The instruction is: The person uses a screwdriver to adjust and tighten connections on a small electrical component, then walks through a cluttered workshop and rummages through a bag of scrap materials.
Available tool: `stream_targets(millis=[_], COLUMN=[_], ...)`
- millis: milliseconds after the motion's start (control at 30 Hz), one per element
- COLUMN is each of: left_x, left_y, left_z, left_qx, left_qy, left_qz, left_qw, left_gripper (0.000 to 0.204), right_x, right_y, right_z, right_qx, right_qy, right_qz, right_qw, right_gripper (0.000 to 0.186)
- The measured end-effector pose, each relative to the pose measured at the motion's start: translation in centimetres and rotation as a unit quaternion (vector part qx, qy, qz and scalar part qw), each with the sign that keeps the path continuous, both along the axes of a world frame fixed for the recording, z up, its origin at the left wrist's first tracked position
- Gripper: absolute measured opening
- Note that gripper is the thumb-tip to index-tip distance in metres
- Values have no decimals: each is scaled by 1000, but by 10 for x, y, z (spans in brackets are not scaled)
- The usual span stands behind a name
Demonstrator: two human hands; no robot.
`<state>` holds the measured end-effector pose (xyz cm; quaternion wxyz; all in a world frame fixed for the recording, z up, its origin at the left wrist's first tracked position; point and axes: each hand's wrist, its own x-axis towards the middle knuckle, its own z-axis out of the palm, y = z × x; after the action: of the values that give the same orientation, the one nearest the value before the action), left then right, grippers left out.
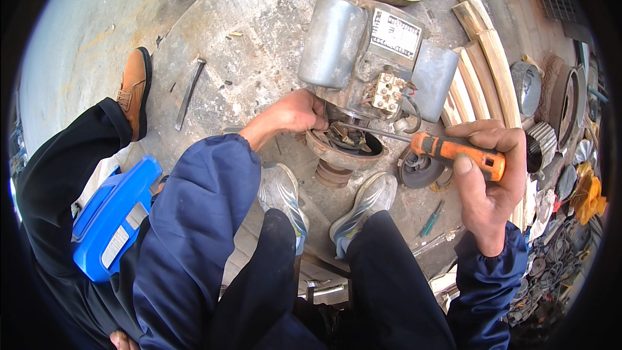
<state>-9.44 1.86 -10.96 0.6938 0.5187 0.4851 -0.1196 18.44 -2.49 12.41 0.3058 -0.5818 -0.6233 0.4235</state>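
In my right hand (489,168) is a long screwdriver (457,153) with an orange and black handle. Its shaft points left, and the tip reaches the motor's opened lower end, by the metal shaft. My left hand (299,111) is closed at the left of that opening, its fingertips low against the inner parts; whatever they pinch is hidden. The electric motor (359,78) has two grey cylinders on its sides and a pale terminal block (389,93) with loose wires. Below it, a round rusty end cover (346,155) hangs tilted around the shaft, with a pulley (334,174) underneath.
Cut wooden pieces (499,78) lie right of the motor, beside a pile of metal parts and cables (551,272). A flat metal bar (190,94) and a small green screwdriver (431,219) lie on the floor. Another person's brown shoe (134,91) and a blue case (116,220) are at left.
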Motion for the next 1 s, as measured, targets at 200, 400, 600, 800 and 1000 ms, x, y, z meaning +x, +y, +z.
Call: stream_targets(millis=[200, 400, 600, 800, 1000], left_x=[-1, -1, -3, -7, -9], left_y=[-3, -5, -10, -15, -18], left_z=[-2, 2, 13, 27, 21], left_qx=[6, 11, 28, 38, 32], left_qy=[-5, 16, 37, 38, 30], left_qz=[-3, -4, 26, 73, 90], left_qw=[1000, 1000, 999, 996, 995], left_gripper=[26, 28, 24, 21, 16], right_x=[3, -2, -10, -37, -65], right_y=[-6, 1, 25, 68, 102], right_z=[-2, -8, -9, -3, -9], right_qx=[-10, -19, -31, -48, -57], right_qy=[8, 9, -3, -27, -101], right_qz=[-33, -29, 1, 32, 105], right_qw=[999, 999, 1000, 998, 988], right_gripper=[27, 25, 24, 19, 20])
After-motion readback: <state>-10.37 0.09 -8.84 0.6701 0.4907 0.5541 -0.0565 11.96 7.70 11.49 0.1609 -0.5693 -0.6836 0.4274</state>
